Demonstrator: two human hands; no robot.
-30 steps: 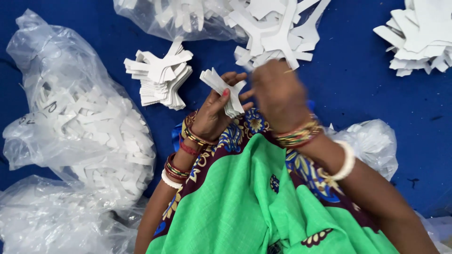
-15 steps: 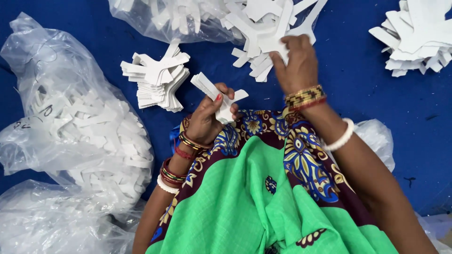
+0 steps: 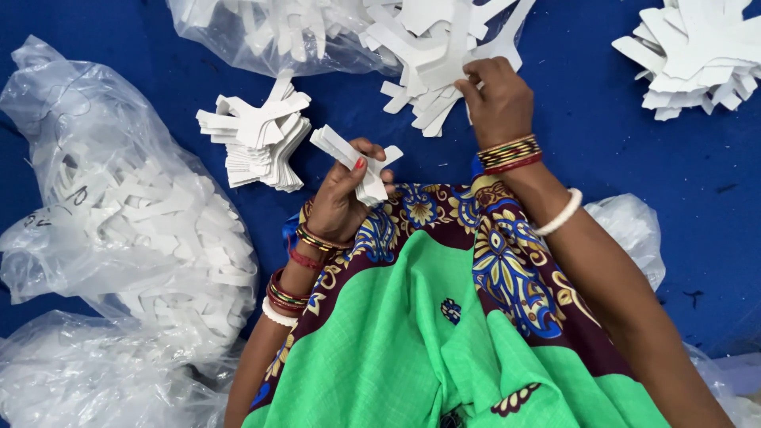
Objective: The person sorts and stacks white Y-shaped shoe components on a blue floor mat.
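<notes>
Head view: blue floor (image 3: 618, 158).
Around: neat stack (image 3: 258, 139), bagged cutouts (image 3: 151, 230).
Left hand (image 3: 341, 202): clasps white bundle (image 3: 357, 162), long axis upper-left to lower-right.
Right hand (image 3: 495, 99): pinches loose pile (image 3: 432, 55).

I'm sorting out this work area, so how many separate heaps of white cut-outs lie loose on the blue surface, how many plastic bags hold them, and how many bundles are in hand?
Loose heaps: 3
Plastic bags: 3
Bundle in left hand: 1
Total: 7

A stack of cut-outs (image 3: 258, 141) lay left of centre, with a filled bag (image 3: 135, 222) at the frame's left. The loose pile (image 3: 432, 55) sat at top centre, another bag (image 3: 269, 32) to its left, and a further pile (image 3: 697, 55) upper right.
</notes>
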